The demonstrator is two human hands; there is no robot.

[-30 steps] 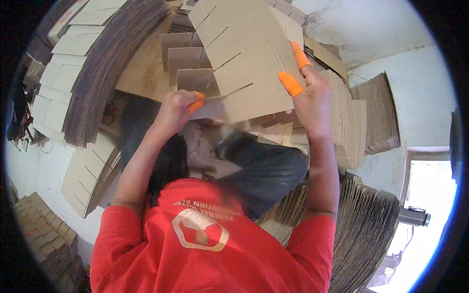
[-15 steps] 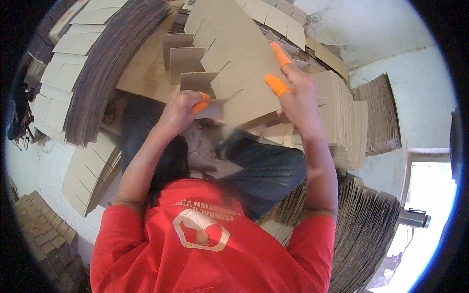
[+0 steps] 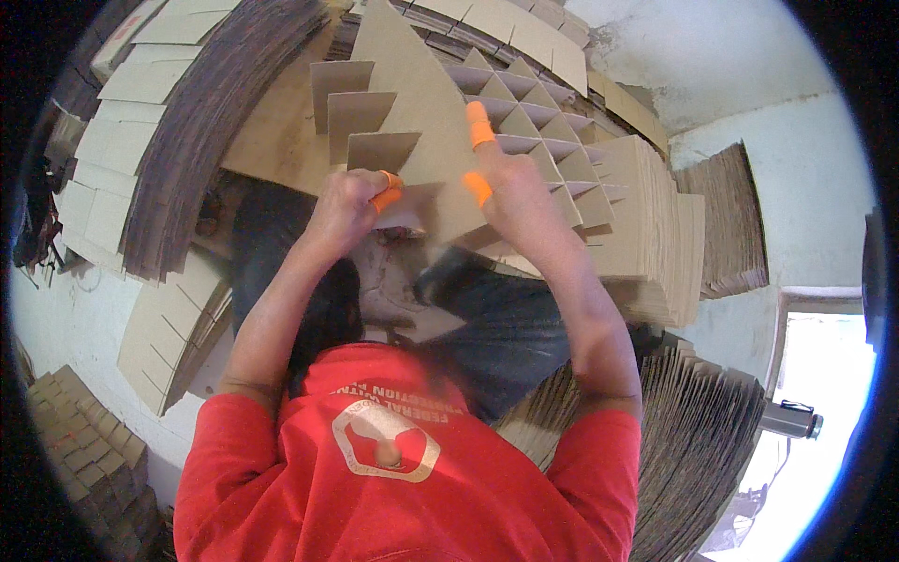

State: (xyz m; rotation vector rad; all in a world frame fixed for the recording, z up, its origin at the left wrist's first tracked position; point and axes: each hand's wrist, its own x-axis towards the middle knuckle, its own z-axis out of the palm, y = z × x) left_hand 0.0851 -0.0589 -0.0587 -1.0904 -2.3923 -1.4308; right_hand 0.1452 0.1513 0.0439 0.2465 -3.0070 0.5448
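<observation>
1. Between the two hands, above the person's lap, a slotted cardboard sheet stands tilted, its slotted tabs pointing left and its upper corner rising toward the top of the view.
2. The left hand is closed on the sheet's lower left edge; an orange finger cot shows on a finger pinching the card.
3. The right hand grips the sheet's right edge, with two fingers capped in orange pressed against the face of the card.
4. Just behind the sheet, to the right, lies an assembled cardboard grid of interlocked dividers, resting on a stack of flat card.
5. Left of the person, long piles of slotted strips lean in rows, and a smaller bundle lies near the left elbow.
6. More stacked card stands at the lower right, with another pile against the pale wall.
7. The person wears a red shirt and dark trousers; the knees show blurred beneath the sheet.
</observation>
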